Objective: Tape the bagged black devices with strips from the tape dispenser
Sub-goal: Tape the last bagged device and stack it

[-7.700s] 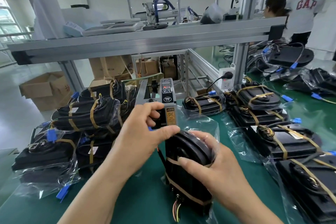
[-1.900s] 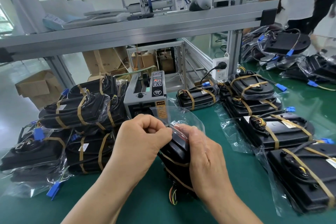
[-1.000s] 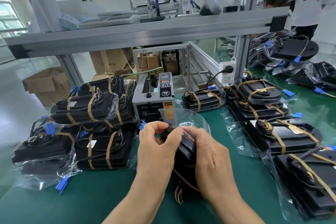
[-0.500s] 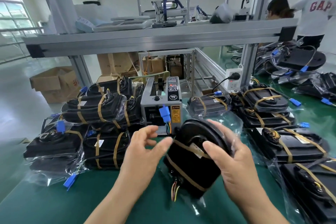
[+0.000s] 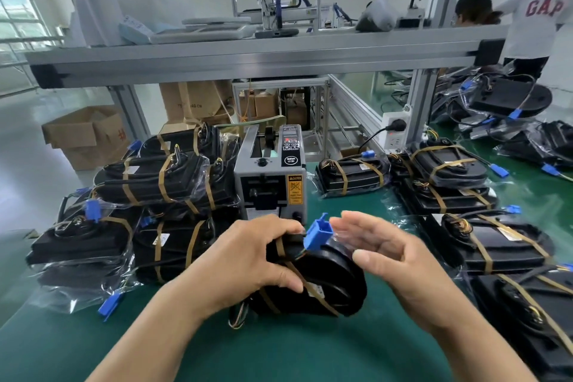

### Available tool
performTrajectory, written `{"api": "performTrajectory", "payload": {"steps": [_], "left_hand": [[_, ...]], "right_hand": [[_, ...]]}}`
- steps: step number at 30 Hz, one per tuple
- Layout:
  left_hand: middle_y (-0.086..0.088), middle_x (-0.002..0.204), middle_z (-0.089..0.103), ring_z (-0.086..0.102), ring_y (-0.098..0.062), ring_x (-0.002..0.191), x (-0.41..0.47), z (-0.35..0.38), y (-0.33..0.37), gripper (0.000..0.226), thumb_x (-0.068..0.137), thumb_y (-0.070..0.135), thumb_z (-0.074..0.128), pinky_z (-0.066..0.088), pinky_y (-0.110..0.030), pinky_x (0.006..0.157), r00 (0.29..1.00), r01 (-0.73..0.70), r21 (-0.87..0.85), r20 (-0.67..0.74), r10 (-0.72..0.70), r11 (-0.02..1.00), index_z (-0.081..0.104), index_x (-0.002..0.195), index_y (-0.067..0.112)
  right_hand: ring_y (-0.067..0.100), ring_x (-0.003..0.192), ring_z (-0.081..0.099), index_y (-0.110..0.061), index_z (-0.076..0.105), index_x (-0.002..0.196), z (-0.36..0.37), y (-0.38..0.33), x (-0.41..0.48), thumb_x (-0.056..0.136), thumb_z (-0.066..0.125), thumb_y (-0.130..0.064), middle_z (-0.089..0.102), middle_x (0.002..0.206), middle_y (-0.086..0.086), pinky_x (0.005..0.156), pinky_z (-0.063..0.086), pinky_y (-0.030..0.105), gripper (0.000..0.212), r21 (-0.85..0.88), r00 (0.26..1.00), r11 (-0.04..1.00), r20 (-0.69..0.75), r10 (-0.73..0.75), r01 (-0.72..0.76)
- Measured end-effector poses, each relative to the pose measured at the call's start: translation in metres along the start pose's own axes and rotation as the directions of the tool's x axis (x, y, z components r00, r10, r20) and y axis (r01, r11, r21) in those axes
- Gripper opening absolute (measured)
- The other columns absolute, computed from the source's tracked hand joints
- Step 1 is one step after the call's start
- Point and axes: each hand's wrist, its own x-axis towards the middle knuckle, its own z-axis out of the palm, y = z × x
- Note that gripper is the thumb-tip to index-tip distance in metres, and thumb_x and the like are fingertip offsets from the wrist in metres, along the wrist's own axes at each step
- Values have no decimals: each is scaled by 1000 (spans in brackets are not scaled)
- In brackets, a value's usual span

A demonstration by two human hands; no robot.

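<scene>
Green bench [image 5: 279, 350] under aluminium racking; taped devices piled in left stack [image 5: 161, 183] and right stack [image 5: 446, 170]. We see left hand [image 5: 248, 260] clamped on bagged black device [image 5: 322, 285], low in front of tape dispenser [image 5: 269, 183]. Blue connector [image 5: 317, 234] juts up between hands. Right hand [image 5: 393, 257] loose, fingers spread, holding nothing, just beside bag. We judge risks: slick bag slides in one-handed grip; connector wire snags next strip; strip folds onto itself before landing.
</scene>
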Motion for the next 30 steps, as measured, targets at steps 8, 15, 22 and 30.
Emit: {"api": "performTrajectory", "payload": {"steps": [8, 15, 22, 30], "left_hand": [[11, 131, 57, 42, -6, 126, 7, 27, 6, 78, 64, 38, 87, 24, -32, 112, 950, -234, 440, -88, 301, 867, 58, 136, 28], [6, 114, 61, 53, -15, 115, -7, 70, -1, 26, 77, 10, 78, 31, -47, 108, 824, -404, 400, -232, 517, 823, 76, 93, 29], [1, 108, 66, 49, -15, 107, -8, 82, 9, 24, 80, 20, 57, 34, -40, 102, 815, -305, 506, -299, 496, 807, 78, 83, 29], [14, 88, 73, 66, 1, 84, 8, 22, 12, 12, 86, 19, 70, 48, -10, 72, 783, -58, -302, -606, -144, 952, 78, 88, 28]], "right_hand": [[29, 122, 63, -21, 69, 125, 4, 32, -1, 80, 73, -33, 68, 127, 14, 100, 51, 32, 47, 152, 987, 975, 34, 156, -159], [32, 121, 63, -10, 66, 127, 2, 41, -5, 81, 69, -28, 68, 127, 13, 103, 50, 40, 50, 249, 982, 952, -22, 187, -176], [5, 112, 66, -30, 57, 129, 11, 33, -12, 57, 84, -32, 71, 120, -14, 88, 52, 16, 77, -76, 981, 979, -50, 188, -192], [5, 92, 73, -26, 71, 111, 22, 36, -20, 68, 86, 7, 78, 101, -10, 73, 49, 6, 56, -72, 954, 989, -280, 104, -129]]}}
